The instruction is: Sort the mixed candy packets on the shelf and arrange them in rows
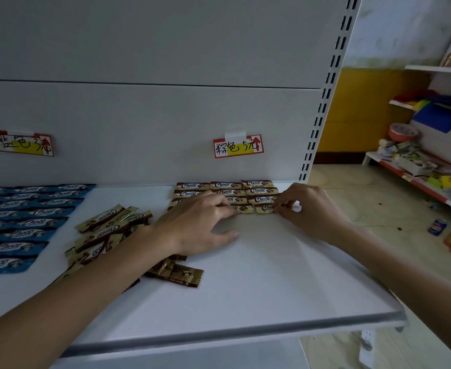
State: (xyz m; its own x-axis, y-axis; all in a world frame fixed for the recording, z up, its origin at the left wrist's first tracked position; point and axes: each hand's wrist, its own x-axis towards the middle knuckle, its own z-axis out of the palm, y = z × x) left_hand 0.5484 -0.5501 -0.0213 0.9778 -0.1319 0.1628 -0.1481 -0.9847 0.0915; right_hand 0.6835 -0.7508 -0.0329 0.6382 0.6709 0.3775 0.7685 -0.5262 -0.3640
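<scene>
Head view: below the brown label (238, 145), the right hand (311, 213) is pinching a brown packet (263, 208); the left hand (199, 226) is resting straight fingers (220, 203) alongside.

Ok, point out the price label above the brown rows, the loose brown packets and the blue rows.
price label above the brown rows (239, 148): head view, its yellow middle.
loose brown packets (104, 231): head view, a packet mid-pile.
blue rows (31, 223): head view, a middle wrapper.
</scene>
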